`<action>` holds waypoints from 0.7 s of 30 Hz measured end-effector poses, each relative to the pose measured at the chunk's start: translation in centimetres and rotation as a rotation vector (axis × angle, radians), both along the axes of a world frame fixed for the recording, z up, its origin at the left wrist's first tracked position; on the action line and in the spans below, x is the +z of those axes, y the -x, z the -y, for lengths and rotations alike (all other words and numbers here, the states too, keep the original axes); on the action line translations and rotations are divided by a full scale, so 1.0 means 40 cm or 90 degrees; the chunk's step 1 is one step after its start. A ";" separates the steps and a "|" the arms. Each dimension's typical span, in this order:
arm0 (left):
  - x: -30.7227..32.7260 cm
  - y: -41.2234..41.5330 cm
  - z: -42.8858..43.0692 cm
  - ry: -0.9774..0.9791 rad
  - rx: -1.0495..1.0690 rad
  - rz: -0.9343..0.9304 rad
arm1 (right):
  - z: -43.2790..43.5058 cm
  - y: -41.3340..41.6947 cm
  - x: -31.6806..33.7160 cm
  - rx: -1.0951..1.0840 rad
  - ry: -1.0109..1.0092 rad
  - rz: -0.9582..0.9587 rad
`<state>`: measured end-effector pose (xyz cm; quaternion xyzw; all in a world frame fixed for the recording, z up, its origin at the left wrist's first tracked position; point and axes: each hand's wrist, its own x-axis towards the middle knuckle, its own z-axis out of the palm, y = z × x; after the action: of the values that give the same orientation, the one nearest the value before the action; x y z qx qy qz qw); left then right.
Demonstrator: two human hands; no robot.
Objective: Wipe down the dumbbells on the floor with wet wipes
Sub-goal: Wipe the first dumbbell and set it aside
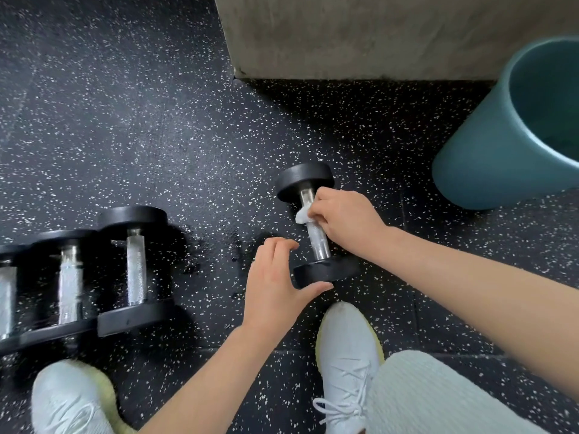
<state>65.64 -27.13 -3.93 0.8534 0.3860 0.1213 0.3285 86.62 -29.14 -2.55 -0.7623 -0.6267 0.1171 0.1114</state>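
A dumbbell (315,228) lies on the speckled black floor (141,120) near the middle of the view, its handle running away from the person, one black head far, one near. The right hand (346,222) is closed around the upper part of the handle, pinching a crumpled white wipe (303,216) against the metal; the wipe shows only as a small wad at the fingertips, the rest hidden under the hand. The left hand (275,283) is open in a wide C, thumb under the near head's edge and fingers curled above it; whether the fingers touch the head is hard to tell.

To the left, well apart across a bare stretch of floor, three more dumbbells (134,267) lie side by side, touching or nearly so; the leftmost is cut off by the frame edge.

Beyond the held dumbbell a grey concrete block (376,36) meets the floor, its corner jutting toward the open floor at upper left. A teal bin (488,145) stands on the floor to the right, near the far head, and is cut off by the right edge. Open floor lies between bin and dumbbell.

Two white shoes (347,364) sit at the bottom, the right one just behind the near head, the left one blurred and partly covered by the left forearm. A ribbed pale trouser leg (438,399) covers the right ankle.
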 end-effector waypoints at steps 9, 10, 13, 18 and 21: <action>0.016 -0.014 -0.006 0.091 0.002 -0.076 | 0.023 0.001 0.011 -0.021 0.003 -0.019; 0.019 -0.013 -0.007 0.105 0.002 -0.080 | 0.042 0.005 0.017 0.002 0.010 -0.028; 0.024 -0.007 -0.002 0.123 0.016 -0.077 | 0.051 0.000 0.022 0.024 0.034 -0.042; 0.035 -0.006 0.004 0.116 0.028 -0.071 | -0.028 -0.013 0.016 -0.058 0.010 -0.030; 0.033 -0.009 -0.005 0.108 0.013 -0.086 | -0.017 -0.006 0.023 -0.047 0.025 -0.036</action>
<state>66.01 -26.94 -2.59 0.8248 0.4247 0.0334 0.3718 86.87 -28.44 -1.62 -0.7834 -0.5924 0.1468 0.1180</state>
